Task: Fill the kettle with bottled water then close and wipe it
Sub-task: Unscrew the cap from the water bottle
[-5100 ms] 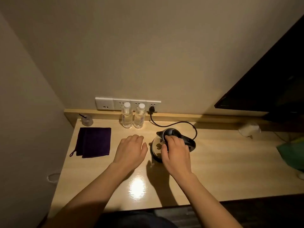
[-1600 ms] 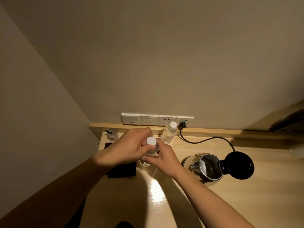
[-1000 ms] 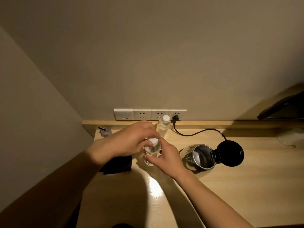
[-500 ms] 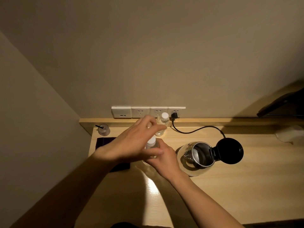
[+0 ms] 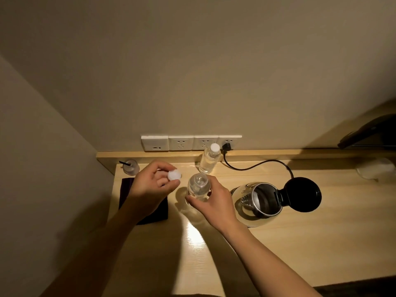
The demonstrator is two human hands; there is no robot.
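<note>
My right hand (image 5: 214, 200) grips a clear water bottle (image 5: 198, 186) that stands upright on the desk with its neck uncapped. My left hand (image 5: 151, 185) holds the white cap (image 5: 174, 175) between thumb and fingers, just left of the bottle. The steel kettle (image 5: 260, 200) sits to the right of the bottle, its black lid (image 5: 303, 194) flipped wide open to the right. A dark purple cloth (image 5: 147, 209) lies on the desk under my left forearm, mostly hidden. A second capped bottle (image 5: 209, 158) stands at the back.
A row of wall sockets (image 5: 190, 142) runs above the desk's back ledge, with the kettle's black cord (image 5: 257, 165) plugged in. A small glass with a black stick (image 5: 130, 167) stands in the back left corner. A pale object (image 5: 375, 168) rests at far right.
My left hand has lifted the cap off the bottle and moved left with it. My right hand still holds the bottle in place.
</note>
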